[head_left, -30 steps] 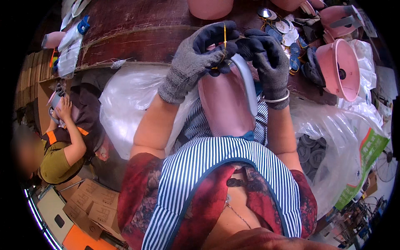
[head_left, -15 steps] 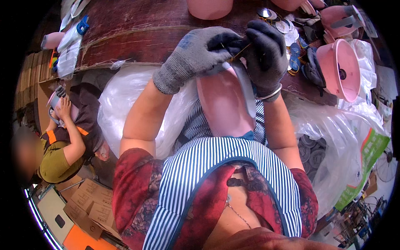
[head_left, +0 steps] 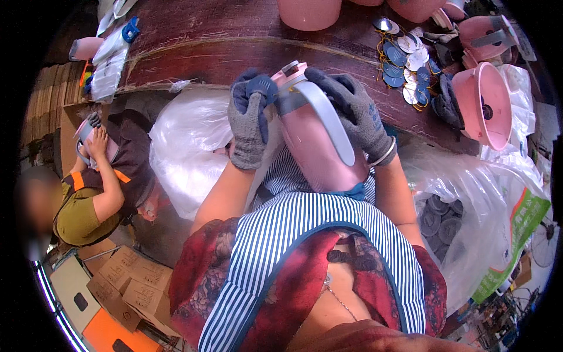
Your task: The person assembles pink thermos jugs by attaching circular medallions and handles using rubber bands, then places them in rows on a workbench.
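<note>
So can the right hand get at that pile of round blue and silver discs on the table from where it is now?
Probably yes. The right hand grips the pink jug, and the discs lie just beyond it on the table with nothing between. It would have to let go first.

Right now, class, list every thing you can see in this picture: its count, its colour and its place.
pink jug: one, pink with grey handle, on lap between both hands
round tags: many, blue and silver, on table
pink funnel: one, table's right end
dark wooden table: one, ahead
clear plastic bags: two, either side of lap
co-worker: one, seated left
striped apron: one, blue-white
left hand: grey glove, on jug top
right hand: grey glove, beside handle
</note>
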A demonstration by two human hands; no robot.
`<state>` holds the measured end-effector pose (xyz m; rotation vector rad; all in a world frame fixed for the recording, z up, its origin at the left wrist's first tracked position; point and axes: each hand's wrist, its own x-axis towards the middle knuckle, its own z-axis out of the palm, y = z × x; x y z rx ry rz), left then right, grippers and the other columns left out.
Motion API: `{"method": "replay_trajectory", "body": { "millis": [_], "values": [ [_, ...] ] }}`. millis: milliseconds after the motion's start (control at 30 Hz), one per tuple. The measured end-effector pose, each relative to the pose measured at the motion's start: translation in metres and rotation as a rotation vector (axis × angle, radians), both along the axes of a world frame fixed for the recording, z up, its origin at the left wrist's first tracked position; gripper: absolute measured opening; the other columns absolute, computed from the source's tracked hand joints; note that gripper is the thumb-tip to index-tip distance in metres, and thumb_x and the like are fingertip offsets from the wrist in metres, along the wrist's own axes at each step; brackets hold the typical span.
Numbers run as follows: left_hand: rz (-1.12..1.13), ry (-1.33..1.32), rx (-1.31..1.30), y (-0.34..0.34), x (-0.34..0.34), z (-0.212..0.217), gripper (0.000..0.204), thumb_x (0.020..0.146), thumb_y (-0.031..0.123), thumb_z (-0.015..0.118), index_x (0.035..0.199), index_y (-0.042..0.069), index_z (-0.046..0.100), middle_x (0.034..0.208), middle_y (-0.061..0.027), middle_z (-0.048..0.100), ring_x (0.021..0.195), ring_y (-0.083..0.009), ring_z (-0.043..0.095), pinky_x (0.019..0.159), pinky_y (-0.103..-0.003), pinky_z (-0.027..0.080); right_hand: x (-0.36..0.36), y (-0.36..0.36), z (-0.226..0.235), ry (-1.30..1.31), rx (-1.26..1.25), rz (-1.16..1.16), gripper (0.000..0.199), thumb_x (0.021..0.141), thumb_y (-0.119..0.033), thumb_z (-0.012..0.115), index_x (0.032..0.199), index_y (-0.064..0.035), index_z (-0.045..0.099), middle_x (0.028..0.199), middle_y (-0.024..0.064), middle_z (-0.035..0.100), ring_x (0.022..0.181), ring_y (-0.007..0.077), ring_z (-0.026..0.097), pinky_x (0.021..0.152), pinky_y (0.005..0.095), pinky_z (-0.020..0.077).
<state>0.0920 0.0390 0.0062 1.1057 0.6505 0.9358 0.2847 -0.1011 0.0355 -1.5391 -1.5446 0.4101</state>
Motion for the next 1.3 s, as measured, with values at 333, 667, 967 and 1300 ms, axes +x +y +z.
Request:
{"method": "replay_trajectory", "body": {
  "millis": [333,667,967,1300],
  "values": [
    [-0.424,0.585,1.477,0.003,0.018,0.077,0.061,0.074,0.019,0.070,0.133,0.013,0.055,0.136,-0.0128,0.054,0.133,-0.0371,0.043,0.113,-0.052,0.030,-0.028,-0.012,-0.009,0.113,0.090,-0.120,0.035,0.085,-0.016,0.059,0.118,-0.0057,0.064,0.116,0.0180,0.061,0.107,0.0359,0.058,0.096,0.0434,0.0451],
    [0.071,0.997,2.091,0.057,-0.021,0.207,0.038,0.072,0.016,0.061,0.110,0.017,0.069,0.105,-0.0039,0.062,0.117,-0.0289,0.054,0.110,-0.053,0.036,-0.014,-0.195,-0.009,0.111,0.103,-0.848,0.027,0.095,0.000,0.054,0.121,0.0018,0.061,0.122,0.0147,0.062,0.114,0.0230,0.058,0.098,0.0358,0.0470],
    [0.322,1.541,2.180,0.265,-0.055,0.132,0.045,0.086,0.021,0.053,0.130,0.028,0.058,0.150,-0.0036,0.040,0.144,-0.0326,0.028,0.116,-0.062,0.016,-0.008,-0.268,-0.033,0.506,0.081,-1.126,0.026,0.097,-0.006,0.054,0.123,-0.0009,0.060,0.114,0.0071,0.064,0.092,0.0133,0.059,0.081,0.0271,0.0491],
    [0.026,1.317,1.862,0.282,0.030,0.101,0.055,0.080,0.025,0.068,0.132,0.018,0.055,0.138,-0.0089,0.051,0.133,-0.0343,0.042,0.108,-0.049,0.033,-0.004,-0.236,-0.025,0.261,0.024,-1.012,0.024,0.094,0.002,0.051,0.116,0.0029,0.061,0.115,0.0137,0.062,0.105,0.0230,0.059,0.091,0.0315,0.0476]
  ]
}}
